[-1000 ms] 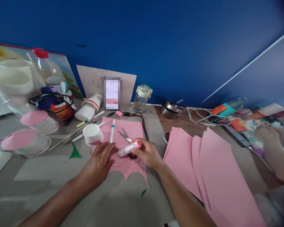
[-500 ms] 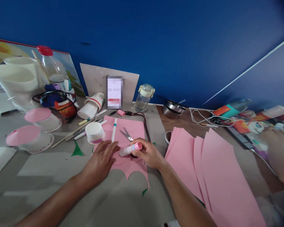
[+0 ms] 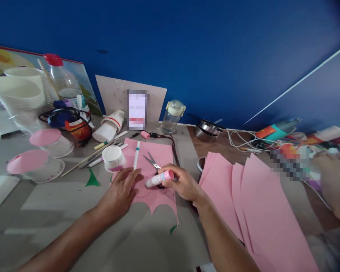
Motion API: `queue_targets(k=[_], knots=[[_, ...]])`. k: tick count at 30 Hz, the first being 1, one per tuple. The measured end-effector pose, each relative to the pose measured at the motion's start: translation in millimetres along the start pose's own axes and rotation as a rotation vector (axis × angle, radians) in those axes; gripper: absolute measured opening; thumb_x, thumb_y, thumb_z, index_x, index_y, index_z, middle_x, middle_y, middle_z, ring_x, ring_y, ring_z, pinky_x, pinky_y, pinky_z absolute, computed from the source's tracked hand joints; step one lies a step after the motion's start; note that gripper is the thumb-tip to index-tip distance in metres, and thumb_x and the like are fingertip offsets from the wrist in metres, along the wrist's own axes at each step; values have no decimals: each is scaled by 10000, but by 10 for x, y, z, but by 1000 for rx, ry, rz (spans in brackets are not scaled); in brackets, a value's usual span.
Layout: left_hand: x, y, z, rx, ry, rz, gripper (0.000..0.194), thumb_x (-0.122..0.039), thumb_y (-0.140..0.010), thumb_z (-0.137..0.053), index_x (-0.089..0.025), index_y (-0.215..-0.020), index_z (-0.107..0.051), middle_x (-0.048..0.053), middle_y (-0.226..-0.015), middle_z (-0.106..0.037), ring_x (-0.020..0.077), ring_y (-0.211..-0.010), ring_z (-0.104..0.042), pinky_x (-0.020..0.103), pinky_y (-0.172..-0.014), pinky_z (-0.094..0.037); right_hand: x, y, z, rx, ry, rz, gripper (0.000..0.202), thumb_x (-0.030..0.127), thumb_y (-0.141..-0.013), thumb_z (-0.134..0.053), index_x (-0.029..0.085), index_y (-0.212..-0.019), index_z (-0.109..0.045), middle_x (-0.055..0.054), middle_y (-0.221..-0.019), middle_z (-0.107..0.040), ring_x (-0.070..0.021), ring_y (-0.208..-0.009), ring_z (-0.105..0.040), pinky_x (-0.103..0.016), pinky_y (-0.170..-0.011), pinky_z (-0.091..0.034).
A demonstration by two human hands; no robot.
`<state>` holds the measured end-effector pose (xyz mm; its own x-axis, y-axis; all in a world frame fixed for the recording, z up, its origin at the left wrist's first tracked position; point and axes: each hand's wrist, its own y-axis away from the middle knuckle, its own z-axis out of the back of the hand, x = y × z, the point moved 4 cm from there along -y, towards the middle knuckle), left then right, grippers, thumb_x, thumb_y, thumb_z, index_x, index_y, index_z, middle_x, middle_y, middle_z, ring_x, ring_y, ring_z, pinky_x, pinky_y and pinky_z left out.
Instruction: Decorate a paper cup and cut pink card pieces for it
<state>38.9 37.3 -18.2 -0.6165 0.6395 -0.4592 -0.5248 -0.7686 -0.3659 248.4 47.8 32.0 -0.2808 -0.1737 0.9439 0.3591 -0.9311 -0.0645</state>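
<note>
My right hand grips a glue stick with a pink end, held at a tilt over a cut sheet of pink paper. Fingers stretched out, my left hand lies on the left part of that sheet and holds nothing. Beyond my left fingertips a white marker with a green band rests on the paper. Open-bladed scissors lie beside the glue stick, their handles partly hidden behind it. A small white paper cup stands at the sheet's left edge.
A stack of pink sheets lies at the right. Pink-topped paper cups, stacked cups and a red-capped bottle stand at the left. A glass jar and metal bowls line the wall. Another person's arm shows far right.
My right hand has shifted slightly to the right with the glue stick. My left hand has stayed in place on the pink sheet.
</note>
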Motion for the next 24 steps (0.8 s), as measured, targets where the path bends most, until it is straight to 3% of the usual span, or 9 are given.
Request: queue_targets(k=[5, 12, 18, 24], knots=[[-4, -12, 3, -6, -18, -18, 606, -128, -902, -459, -176, -1461, -231, 94, -1187, -671, 291, -1191, -434, 496, -1002, -390, -57, -37, -27, -33, 19, 1, 209, 203, -770, -683, 194, -979, -668, -40, -987, -656, -176, -869, -607, -271, -766, -454], [-2, 3, -4, -8, -5, -4, 617, -135, -907, -460, -189, -1470, -214, 94, -1201, -665, 287, -1195, -434, 489, -1007, -390, 18, -11, -39, 100, 38, 13, 200, 245, -774, -697, 192, -965, -672, -48, -997, -662, -195, -943, -609, -292, -832, -451], [-1, -2, -2, -9, -9, -10, 630, -134, -903, -468, -188, -1473, -208, 90, -1202, -664, 287, -1191, -430, 487, -1010, -387, -28, -27, -7, -25, 37, 44, 212, 230, -781, -688, 190, -988, -662, -51, -1010, -656, -183, -915, -609, -277, -805, -453], [-14, -4, 13, -5, -8, -30, 672, -110, -895, -478, -201, -1482, -164, 78, -1190, -675, 299, -1186, -423, 500, -995, -389, 8, -13, -39, 87, 47, 21, 198, 209, -774, -686, 190, -970, -669, -38, -977, -657, -180, -911, -607, -272, -806, -448]])
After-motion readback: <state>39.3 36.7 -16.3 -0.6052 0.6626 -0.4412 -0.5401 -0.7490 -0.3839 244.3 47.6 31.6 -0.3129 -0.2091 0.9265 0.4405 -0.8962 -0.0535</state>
